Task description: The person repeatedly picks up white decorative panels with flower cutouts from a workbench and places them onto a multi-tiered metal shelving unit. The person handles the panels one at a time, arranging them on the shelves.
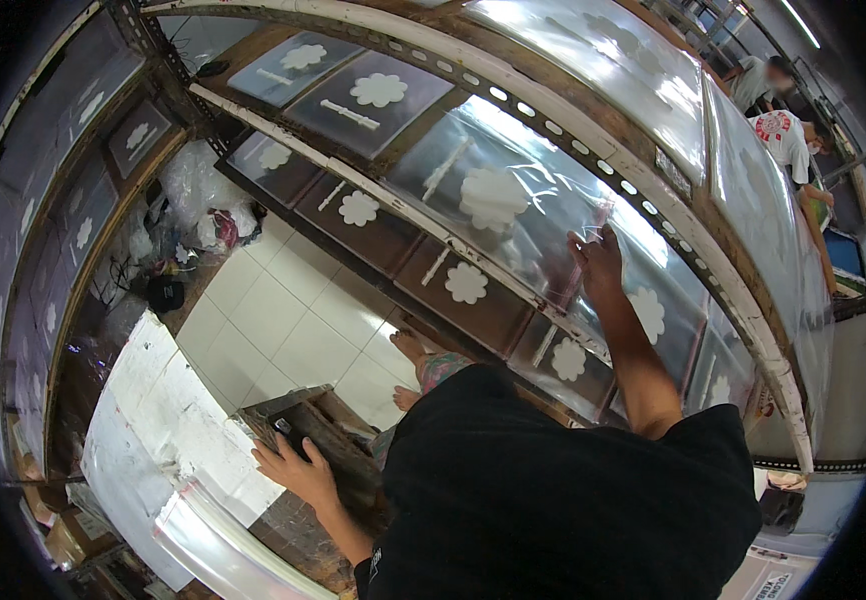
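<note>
Pale square tiles make up the floor (308,325), with shelving curving around it on two sides. On the nearer shelf lies one glossy clear sheet (543,240), and one right hand (598,258) is at it, fingers bent and close together near a pinkish strip; whether they pinch the sheet I cannot tell. Under and around the sheet, five white flower shapes (379,90) show on that level, one of them close to the right forearm. One pale rail (373,185) divides this level from a lower row, where four more flowers (467,282) sit on dark panels. One left hand (298,472) is spread wide with nothing gripped, beside one small dark object (289,434) at the edge of one wooden box (343,435); contact with the object is unclear. Two bare feet (408,346) stand between box and shelf. Left of the box lies white board (168,430); more clear sheeting (218,545) curves below it. Farther out are one heap of crumpled plastic (203,185) and, at upper right, two people (781,135).
</note>
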The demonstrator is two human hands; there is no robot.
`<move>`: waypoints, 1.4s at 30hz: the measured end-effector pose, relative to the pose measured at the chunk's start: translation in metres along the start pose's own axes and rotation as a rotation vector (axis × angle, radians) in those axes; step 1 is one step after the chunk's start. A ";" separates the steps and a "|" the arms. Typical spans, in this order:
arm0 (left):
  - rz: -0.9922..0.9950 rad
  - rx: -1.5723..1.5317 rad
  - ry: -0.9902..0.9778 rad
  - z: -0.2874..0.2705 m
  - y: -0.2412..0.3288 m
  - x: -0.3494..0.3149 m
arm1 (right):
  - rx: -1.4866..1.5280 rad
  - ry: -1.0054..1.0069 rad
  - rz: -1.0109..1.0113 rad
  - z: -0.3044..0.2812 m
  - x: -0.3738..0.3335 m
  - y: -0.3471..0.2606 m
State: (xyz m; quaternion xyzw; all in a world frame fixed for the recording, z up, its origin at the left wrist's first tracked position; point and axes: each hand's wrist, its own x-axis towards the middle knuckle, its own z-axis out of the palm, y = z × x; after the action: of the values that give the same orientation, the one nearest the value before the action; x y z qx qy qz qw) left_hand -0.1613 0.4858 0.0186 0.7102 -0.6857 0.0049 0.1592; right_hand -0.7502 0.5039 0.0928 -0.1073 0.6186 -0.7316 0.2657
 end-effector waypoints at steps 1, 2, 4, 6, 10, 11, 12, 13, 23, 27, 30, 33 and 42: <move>0.029 0.028 0.021 0.002 0.000 -0.001 | 0.032 0.026 0.017 -0.001 -0.001 0.002; 0.026 0.026 0.019 0.003 0.000 -0.002 | 0.064 0.050 0.034 -0.002 -0.002 0.004; 0.016 0.023 0.018 0.002 0.002 -0.001 | 0.099 0.091 0.037 0.000 -0.004 0.006; 0.012 0.011 0.008 0.000 0.003 0.000 | 0.105 0.124 0.007 0.004 -0.007 0.006; -0.001 -0.004 0.011 -0.001 0.005 0.000 | 0.096 0.108 0.051 -0.002 0.003 0.014; -0.004 0.001 0.007 -0.001 0.005 -0.001 | 0.089 0.110 0.052 -0.002 0.003 0.015; -0.006 0.006 0.002 -0.001 0.004 -0.001 | 0.083 0.112 0.052 0.000 0.003 0.014; -0.009 0.011 -0.003 -0.001 0.004 -0.001 | 0.076 0.109 0.056 0.002 0.003 0.013; 0.019 -0.006 0.030 -0.002 0.002 -0.002 | -0.345 0.186 -0.023 0.014 -0.008 -0.004; 0.054 -0.002 0.052 0.002 0.002 0.000 | -1.276 0.331 -0.709 -0.015 0.010 0.004; 0.058 0.027 0.057 0.004 0.000 -0.001 | -1.242 0.042 -0.661 -0.017 0.005 0.000; 0.056 0.035 0.054 0.004 -0.001 -0.002 | -1.357 -0.232 -0.610 -0.001 -0.003 -0.011; 0.026 -0.004 0.057 0.000 0.001 -0.003 | -1.489 -0.514 -0.563 -0.003 0.019 -0.013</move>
State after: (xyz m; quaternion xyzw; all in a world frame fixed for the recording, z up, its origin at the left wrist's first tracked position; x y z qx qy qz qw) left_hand -0.1627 0.4884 0.0187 0.7005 -0.6901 0.0261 0.1801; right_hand -0.7707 0.4979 0.1015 -0.5688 0.8105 -0.1236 0.0653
